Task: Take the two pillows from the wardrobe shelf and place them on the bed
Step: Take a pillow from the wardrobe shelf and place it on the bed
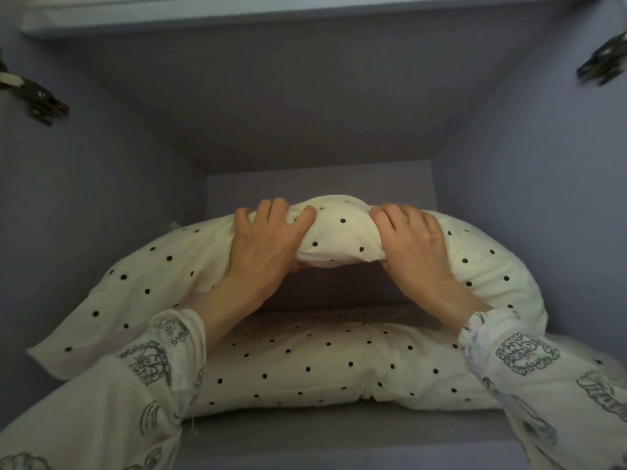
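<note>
Two cream pillows with black dots are inside the wardrobe. The upper pillow point(342, 239) is lifted at its middle and arches, with both ends drooping to the sides. My left hand point(268, 245) and my right hand point(414, 252) both grip its bunched middle, about a hand's width apart. The lower pillow point(322, 364) lies flat on the wardrobe shelf point(339, 432) beneath the arch, and my patterned sleeves cover part of its ends.
Grey-violet wardrobe walls close in on the left point(84, 215) and right point(543, 198). Another shelf point(305, 15) runs overhead. Dark door hinges sit at the left point(40, 100) and right point(604, 62) edges.
</note>
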